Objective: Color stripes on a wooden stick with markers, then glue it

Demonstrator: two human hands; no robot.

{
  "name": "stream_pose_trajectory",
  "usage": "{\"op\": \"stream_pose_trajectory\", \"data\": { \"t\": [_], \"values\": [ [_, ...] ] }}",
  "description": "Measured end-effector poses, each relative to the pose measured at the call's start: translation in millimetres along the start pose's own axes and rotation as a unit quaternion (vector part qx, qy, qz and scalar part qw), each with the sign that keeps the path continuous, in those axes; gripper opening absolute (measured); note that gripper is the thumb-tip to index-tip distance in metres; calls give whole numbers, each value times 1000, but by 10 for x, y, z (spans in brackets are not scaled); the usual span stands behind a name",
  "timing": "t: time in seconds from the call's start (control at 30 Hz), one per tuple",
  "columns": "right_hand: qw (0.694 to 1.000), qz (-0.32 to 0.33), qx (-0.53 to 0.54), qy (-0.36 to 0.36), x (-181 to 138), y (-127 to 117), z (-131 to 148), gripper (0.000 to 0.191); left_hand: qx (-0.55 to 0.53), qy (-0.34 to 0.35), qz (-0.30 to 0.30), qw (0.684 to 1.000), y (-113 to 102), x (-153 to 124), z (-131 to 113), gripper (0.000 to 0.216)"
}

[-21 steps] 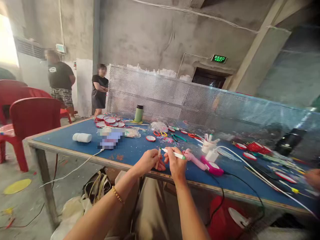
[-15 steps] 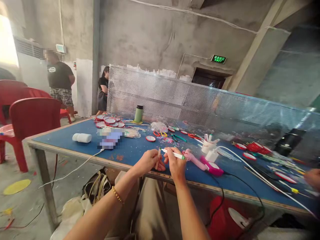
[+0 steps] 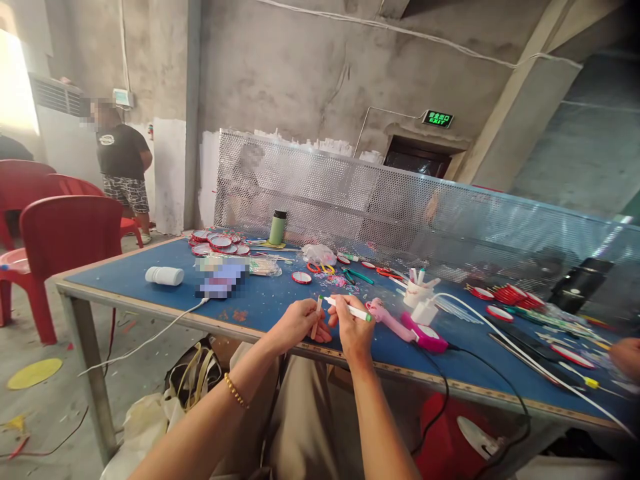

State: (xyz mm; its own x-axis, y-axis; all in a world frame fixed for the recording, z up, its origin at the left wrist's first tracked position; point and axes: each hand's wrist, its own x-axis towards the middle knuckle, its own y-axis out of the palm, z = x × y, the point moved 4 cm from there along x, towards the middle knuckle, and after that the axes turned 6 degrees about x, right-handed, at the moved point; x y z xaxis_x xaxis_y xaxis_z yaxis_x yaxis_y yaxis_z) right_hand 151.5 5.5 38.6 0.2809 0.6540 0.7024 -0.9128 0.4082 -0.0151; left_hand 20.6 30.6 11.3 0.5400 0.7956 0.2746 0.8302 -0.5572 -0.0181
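Over the front edge of the blue table (image 3: 280, 303), my left hand (image 3: 299, 323) is closed on a thin, flat, pale wooden stick (image 3: 315, 320), held upright with green on its upper end. My right hand (image 3: 354, 337) grips a white marker pen (image 3: 358, 312) with a green end. The pen's tip points left, close to the top of the stick; whether they touch I cannot tell. Just right of my right hand lies a pink and magenta corded tool (image 3: 425, 337). Beyond my hands are small coloured bits (image 3: 343, 285) and green-handled pliers (image 3: 361, 275).
Red-rimmed discs (image 3: 220, 241), a green bottle (image 3: 277, 228) and a white bottle (image 3: 164, 276) are on the left side. A white cup of pens (image 3: 417, 292) stands at right, near a white cable (image 3: 493, 327). Another person's hand (image 3: 626, 357) shows at the right edge. A perforated metal panel (image 3: 320, 187) runs behind.
My hands, the stick and the marker have hardly moved. In the background, a person has passed rightward behind the perforated panel.
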Motion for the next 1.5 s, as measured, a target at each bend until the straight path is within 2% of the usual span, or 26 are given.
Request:
{"op": "stream_pose_trajectory", "data": {
  "t": [0.57,1.5],
  "values": [
    [999,36,15,2,0,35,2,26,15,2,-7,1000,10,-2,-11,33],
    [999,38,8,6,1,43,25,27,10,3,2,1000,14,-11,-14,39]
  ]
}}
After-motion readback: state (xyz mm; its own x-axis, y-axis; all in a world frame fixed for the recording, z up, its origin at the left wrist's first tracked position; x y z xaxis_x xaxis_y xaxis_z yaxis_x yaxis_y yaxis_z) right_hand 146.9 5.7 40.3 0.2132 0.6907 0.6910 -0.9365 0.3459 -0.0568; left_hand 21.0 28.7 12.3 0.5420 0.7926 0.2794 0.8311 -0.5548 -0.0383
